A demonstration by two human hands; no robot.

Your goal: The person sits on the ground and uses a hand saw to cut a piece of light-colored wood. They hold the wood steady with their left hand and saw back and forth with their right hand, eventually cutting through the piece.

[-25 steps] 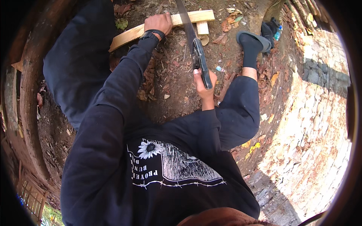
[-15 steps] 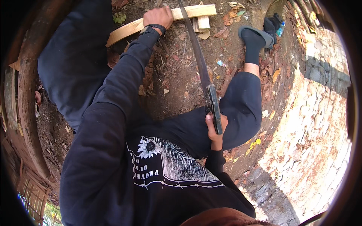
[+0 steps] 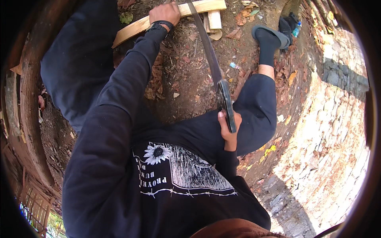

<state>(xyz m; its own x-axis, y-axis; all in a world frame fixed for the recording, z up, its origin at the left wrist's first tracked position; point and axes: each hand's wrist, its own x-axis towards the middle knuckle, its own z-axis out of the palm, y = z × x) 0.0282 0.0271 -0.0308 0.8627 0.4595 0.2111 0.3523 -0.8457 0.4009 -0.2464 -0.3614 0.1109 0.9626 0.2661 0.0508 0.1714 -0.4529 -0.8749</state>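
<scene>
A long, pale strip of wood (image 3: 133,31) lies aslant at the far side of the ground in front of me. My left hand (image 3: 164,14) is closed over its middle, pressing it down from above. In my right hand (image 3: 229,129) is the dark handle of a handsaw (image 3: 209,51), the thumb lying along its side. The saw's long, tapering blade reaches away from me and crosses the strip just right of my left hand. Under the strip's right part sits a short wood block (image 3: 214,20). How deep the blade sits in the wood cannot be made out.
My bent right leg, with a grey sandal (image 3: 270,36) on the foot, lies to the right of the saw. A dark bundle (image 3: 286,25) rests beyond it. Wooden poles (image 3: 33,119) stand at the left. Dry leaves (image 3: 235,33) and wood chips litter the dirt.
My right hand has pushed the saw a little forward, away from me, along its length. The left hand still holds the wood strip in nearly the same place.
</scene>
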